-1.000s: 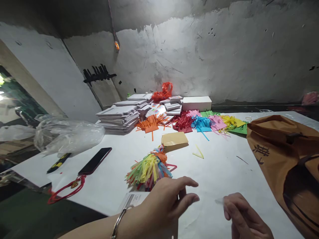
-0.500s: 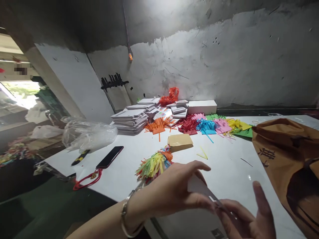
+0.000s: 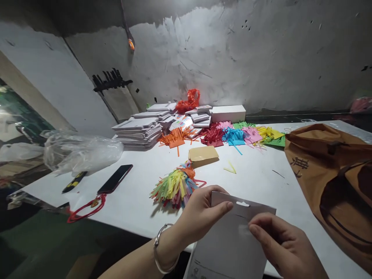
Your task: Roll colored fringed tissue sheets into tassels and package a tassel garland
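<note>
Both my hands hold a flat white card package (image 3: 229, 248) with a hang slot near its top, upright over the near edge of the white table (image 3: 255, 182). My left hand (image 3: 200, 217), with a silver bangle on the wrist, pinches the package's upper left edge. My right hand (image 3: 281, 244) presses its thumb on the front near the top right. Just beyond my left hand lies a bundle of multicoloured paper fringe (image 3: 174, 188).
A brown bag (image 3: 334, 178) fills the right side. A tan envelope (image 3: 202, 154), a phone (image 3: 115, 179) with a red cord, a clear plastic bag (image 3: 78, 153), stacks of white packages (image 3: 138, 131) and coloured fringe piles (image 3: 232, 135) lie farther back near the wall.
The white package came up off the table's near edge and now stands upright facing me, gripped by both hands. The camera view swung right and back.
</note>
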